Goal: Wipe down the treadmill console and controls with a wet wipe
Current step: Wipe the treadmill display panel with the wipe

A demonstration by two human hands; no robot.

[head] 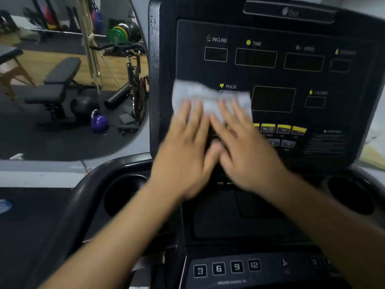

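The wet wipe [208, 97] lies spread against the treadmill console [270, 24], over the window under the PULSE label. Both hands press it flat with straight, spread fingers: the left hand [185, 151] on its left part, the right hand [248, 151] on its right, thumbs touching. The hands hide the left end of the yellow button row [283, 128]. Below are two cup holders [125, 192] and the keys marked 3, 6, 9, 12 [227, 268]. To the left stand a weight bench [56, 84], a purple kettlebell [99, 122] and an exercise bike [133, 80].
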